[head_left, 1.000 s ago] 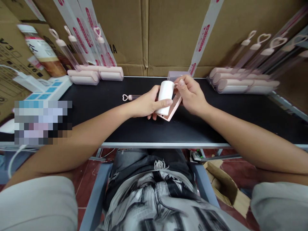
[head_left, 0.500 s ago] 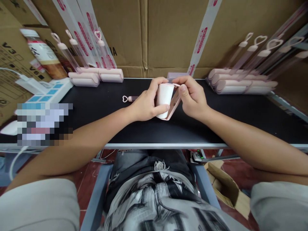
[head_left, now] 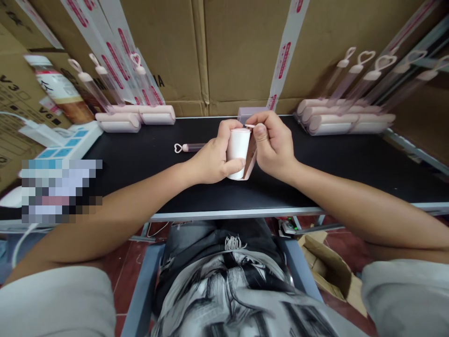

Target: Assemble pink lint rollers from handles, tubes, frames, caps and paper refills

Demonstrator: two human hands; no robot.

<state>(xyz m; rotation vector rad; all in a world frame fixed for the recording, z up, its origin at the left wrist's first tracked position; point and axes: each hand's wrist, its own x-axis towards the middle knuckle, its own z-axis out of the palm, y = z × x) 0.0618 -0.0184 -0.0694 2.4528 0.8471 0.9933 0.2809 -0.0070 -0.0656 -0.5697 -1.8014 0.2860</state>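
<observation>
My left hand [head_left: 216, 157] is wrapped around a lint roller head, its white roll [head_left: 239, 152] facing me with the thumb pressed across its lower part. A pink curved cover [head_left: 249, 164] hangs open along the right side of the roll. My right hand [head_left: 275, 145] is closed, thumb and index finger pinching the cover's upper edge near the top of the roll. Partly hidden behind my left wrist lies a clear purplish handle [head_left: 194, 147] with a pink heart-shaped loop on its end.
Pink lint rollers with upright heart handles stand in a left group [head_left: 157, 114] and a right group [head_left: 331, 125]. A lilac block [head_left: 250, 111] sits at the back edge. A power strip [head_left: 75, 142] and a bottle [head_left: 61, 89] are at left. Cardboard [head_left: 242, 56] walls the back.
The pink cover has swung closer to the white roll, and my right hand has moved slightly left with it. My left hand keeps its hold. The whole view has shifted a little.
</observation>
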